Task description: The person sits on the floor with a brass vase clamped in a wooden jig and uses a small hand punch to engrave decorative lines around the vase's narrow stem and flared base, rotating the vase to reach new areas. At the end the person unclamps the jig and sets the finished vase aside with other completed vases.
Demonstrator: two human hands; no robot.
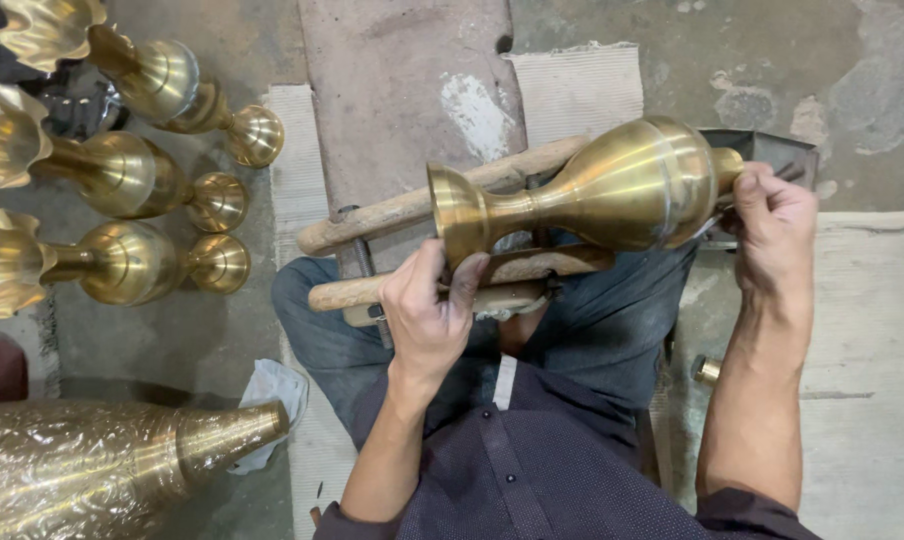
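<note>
A brass vase (612, 190) lay on its side across two wooden bars (412, 205) over the seated person's lap, its flared foot pointing to nine o'clock and its narrow mouth to three o'clock, a position that appeared to keep the round body from rolling while both ends stayed within reach. The left hand (427, 310) was curled around the foot from below, fingers closed on the rim at about seven o'clock of the vase, seemingly to steady it. The right hand (772, 215) was clenched at the mouth end at three o'clock, wrapped over the neck; whether it also gripped a small tool there could not be told. The bars were joined by a metal clamp (357, 260) and rested on the person's jeans-clad knees (317, 315), forming a cradle in place of a bench. At nine to ten o'clock of the scene, three finished brass vases with fluted tops (122, 175) lay in a row on the concrete floor (852, 90), set apart from the working spot. A large embossed brass vessel (102, 470) lay at seven o'clock, with a crumpled pale cloth (272, 390) just beside its narrow end.
</note>
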